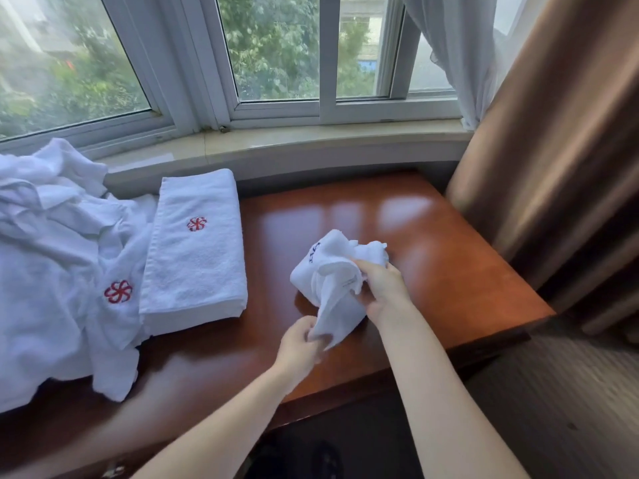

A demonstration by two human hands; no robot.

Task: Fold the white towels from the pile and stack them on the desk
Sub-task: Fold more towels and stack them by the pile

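Fingers of your right hand [382,288] curl around the upper bunch of a small crumpled white towel [337,271], wrist bent downward, forearm reaching in from the lower right. Your left hand [301,344] pinches the towel's hanging lower corner, just below and left of the right-hand fingers, arm stretched in from the bottom. The terry cloth is soft and nubby, with dark stitching on one fold. It hangs just above the glossy reddish wooden desk [449,257]. Left of your fingers lies a neat rectangular folded stack [197,250] with a red emblem, beside the loose pile [58,257].
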